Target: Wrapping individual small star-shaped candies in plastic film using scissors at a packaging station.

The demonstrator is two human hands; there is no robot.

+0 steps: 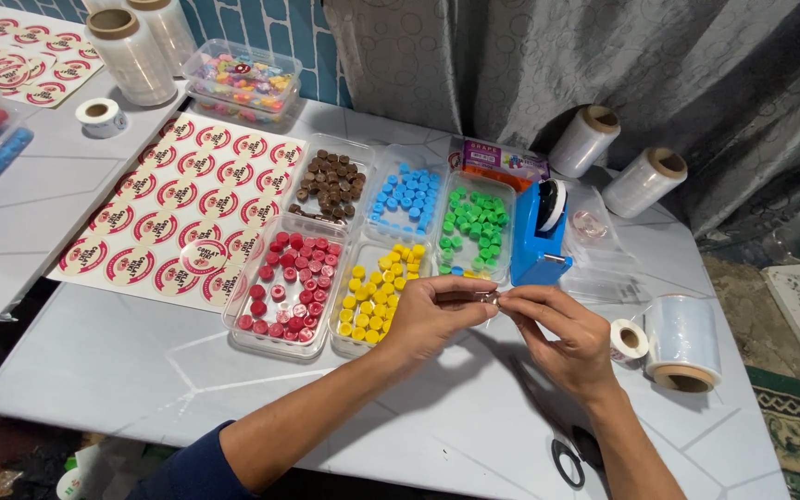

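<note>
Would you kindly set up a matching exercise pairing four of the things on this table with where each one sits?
Things:
1. tray of red pieces
2. blue tape dispenser
3. scissors
4. sticker sheet

Places:
A. at the near table edge, beside the right forearm
B. left of the trays
C. right of the tray of green pieces
D. left of the tray of yellow pieces

Pairs: 1-D, 2-C, 3-A, 4-B
</note>
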